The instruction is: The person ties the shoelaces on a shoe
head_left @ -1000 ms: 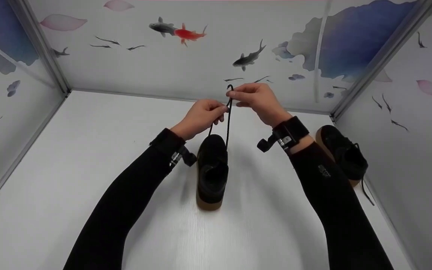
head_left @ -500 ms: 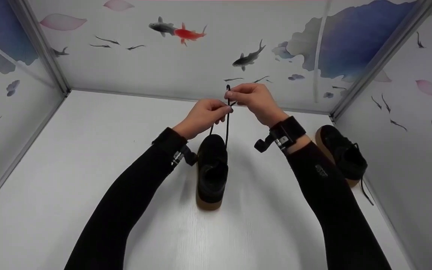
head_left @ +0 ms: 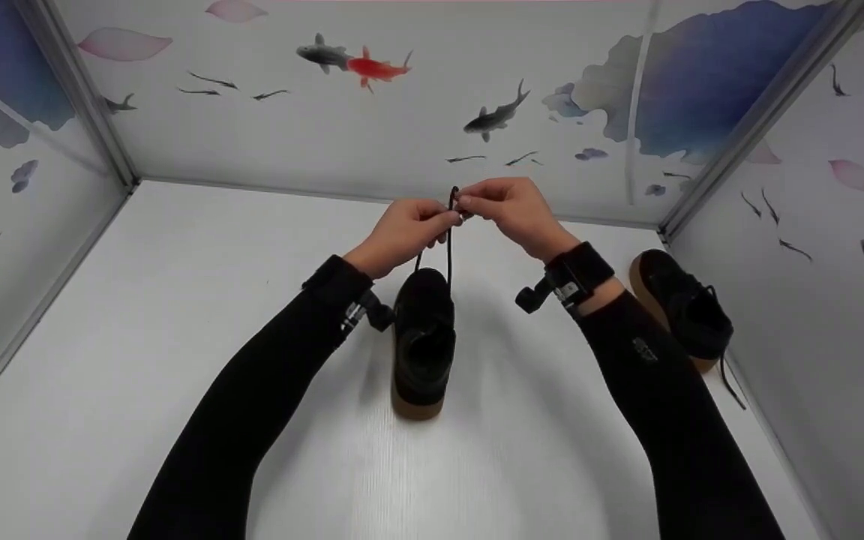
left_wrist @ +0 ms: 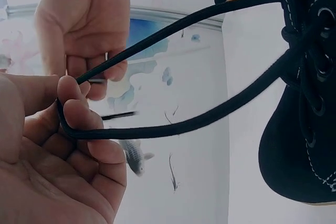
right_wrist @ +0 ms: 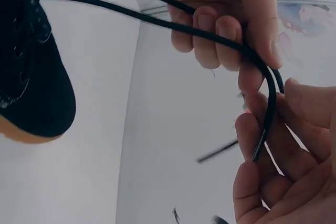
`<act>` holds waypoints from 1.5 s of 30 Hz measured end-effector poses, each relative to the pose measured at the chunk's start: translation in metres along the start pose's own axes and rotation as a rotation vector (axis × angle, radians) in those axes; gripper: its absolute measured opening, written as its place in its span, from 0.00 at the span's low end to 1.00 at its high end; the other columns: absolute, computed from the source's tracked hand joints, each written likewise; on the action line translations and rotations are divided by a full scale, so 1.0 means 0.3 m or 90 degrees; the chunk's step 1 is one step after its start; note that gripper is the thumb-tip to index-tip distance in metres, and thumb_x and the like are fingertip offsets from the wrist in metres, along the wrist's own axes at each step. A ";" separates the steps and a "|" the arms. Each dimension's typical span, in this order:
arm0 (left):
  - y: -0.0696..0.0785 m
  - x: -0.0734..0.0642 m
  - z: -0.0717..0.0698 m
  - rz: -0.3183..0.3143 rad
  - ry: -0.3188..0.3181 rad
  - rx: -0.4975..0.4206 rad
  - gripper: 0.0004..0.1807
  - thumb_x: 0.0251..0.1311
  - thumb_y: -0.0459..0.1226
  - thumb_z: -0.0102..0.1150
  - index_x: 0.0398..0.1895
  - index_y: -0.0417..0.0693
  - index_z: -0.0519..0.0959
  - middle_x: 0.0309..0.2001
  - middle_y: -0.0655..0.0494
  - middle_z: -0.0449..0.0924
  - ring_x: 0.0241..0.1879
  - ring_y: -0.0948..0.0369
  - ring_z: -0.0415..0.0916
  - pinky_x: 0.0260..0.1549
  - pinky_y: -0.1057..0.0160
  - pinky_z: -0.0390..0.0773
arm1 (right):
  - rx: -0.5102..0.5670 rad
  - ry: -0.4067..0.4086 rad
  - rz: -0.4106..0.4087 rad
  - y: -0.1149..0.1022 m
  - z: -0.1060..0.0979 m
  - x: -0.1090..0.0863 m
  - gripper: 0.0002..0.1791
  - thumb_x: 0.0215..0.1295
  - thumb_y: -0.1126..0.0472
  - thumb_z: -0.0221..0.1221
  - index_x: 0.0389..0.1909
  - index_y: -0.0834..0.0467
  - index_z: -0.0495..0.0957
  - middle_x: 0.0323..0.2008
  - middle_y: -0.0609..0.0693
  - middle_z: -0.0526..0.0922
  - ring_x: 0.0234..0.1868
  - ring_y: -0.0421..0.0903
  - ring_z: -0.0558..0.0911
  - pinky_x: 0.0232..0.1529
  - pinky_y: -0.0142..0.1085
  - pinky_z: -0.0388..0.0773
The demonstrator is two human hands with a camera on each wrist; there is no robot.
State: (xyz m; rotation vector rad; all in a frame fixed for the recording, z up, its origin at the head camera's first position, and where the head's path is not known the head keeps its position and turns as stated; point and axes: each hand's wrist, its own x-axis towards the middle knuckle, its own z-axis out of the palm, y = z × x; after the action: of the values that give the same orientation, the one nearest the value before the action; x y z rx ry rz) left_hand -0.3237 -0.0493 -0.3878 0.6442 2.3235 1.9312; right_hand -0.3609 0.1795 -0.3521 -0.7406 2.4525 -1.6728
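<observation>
A black lace-up shoe with a tan sole stands on the white surface, toe pointing away from me. Two lengths of its black shoelace stretch up from the eyelets. Beyond the toe, my left hand pinches both lengths between thumb and fingers. My right hand meets it from the right, thumb and fingers closed at the lace by the left fingertips. In the right wrist view, one lace end lies across my right fingers, and the other end sticks out past them. Exactly where the laces cross is hidden by fingers.
A second black shoe with a tan sole rests at the right by the side wall, its lace trailing on the surface. White panels painted with fish and petals enclose the back and both sides.
My right hand has come down and closer to my left fingertips. The lace loop that stood above them is lower and smaller. Shoe and left hand have hardly moved.
</observation>
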 end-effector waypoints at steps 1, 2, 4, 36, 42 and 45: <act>-0.003 -0.001 -0.002 -0.004 -0.001 -0.003 0.14 0.83 0.43 0.62 0.38 0.47 0.88 0.31 0.56 0.79 0.33 0.60 0.72 0.37 0.62 0.72 | -0.015 -0.013 0.002 0.005 -0.004 -0.006 0.13 0.80 0.59 0.69 0.54 0.64 0.92 0.45 0.51 0.93 0.49 0.48 0.86 0.56 0.42 0.80; -0.004 -0.002 -0.004 -0.007 -0.003 -0.007 0.15 0.84 0.43 0.61 0.38 0.46 0.88 0.31 0.56 0.78 0.33 0.59 0.71 0.38 0.62 0.72 | -0.031 -0.026 0.005 0.010 -0.008 -0.012 0.13 0.80 0.59 0.69 0.54 0.63 0.92 0.46 0.52 0.93 0.51 0.48 0.87 0.58 0.41 0.81; -0.006 -0.004 -0.008 -0.012 -0.005 -0.012 0.14 0.84 0.43 0.61 0.38 0.46 0.87 0.31 0.55 0.78 0.33 0.59 0.71 0.39 0.61 0.71 | -0.077 -0.049 0.010 0.016 -0.016 -0.023 0.12 0.81 0.58 0.69 0.55 0.61 0.93 0.48 0.53 0.93 0.53 0.49 0.88 0.59 0.41 0.82; -0.043 0.002 0.012 -0.052 -0.031 -0.046 0.10 0.84 0.37 0.62 0.42 0.40 0.85 0.29 0.54 0.81 0.25 0.62 0.80 0.28 0.66 0.80 | -0.235 0.021 0.021 0.079 -0.090 -0.081 0.10 0.80 0.54 0.68 0.47 0.57 0.92 0.41 0.50 0.91 0.43 0.48 0.83 0.44 0.40 0.77; -0.047 0.007 0.009 -0.069 -0.027 -0.061 0.10 0.83 0.36 0.62 0.48 0.37 0.86 0.35 0.51 0.85 0.28 0.62 0.83 0.29 0.67 0.80 | -0.227 0.036 0.041 0.074 -0.098 -0.089 0.10 0.77 0.53 0.70 0.42 0.55 0.92 0.40 0.50 0.90 0.41 0.48 0.82 0.41 0.40 0.74; -0.048 0.007 0.006 -0.076 -0.023 -0.066 0.09 0.82 0.35 0.62 0.51 0.36 0.87 0.38 0.49 0.86 0.30 0.62 0.84 0.30 0.67 0.80 | -0.223 0.037 0.051 0.071 -0.099 -0.092 0.10 0.77 0.52 0.71 0.42 0.55 0.92 0.41 0.51 0.90 0.42 0.49 0.82 0.41 0.41 0.74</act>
State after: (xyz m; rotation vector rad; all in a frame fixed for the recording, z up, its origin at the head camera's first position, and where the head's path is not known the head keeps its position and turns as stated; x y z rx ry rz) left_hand -0.3291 -0.0488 -0.4013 0.5160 2.1707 1.9540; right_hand -0.3538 0.2230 -0.3647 -0.6218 2.8137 -1.2684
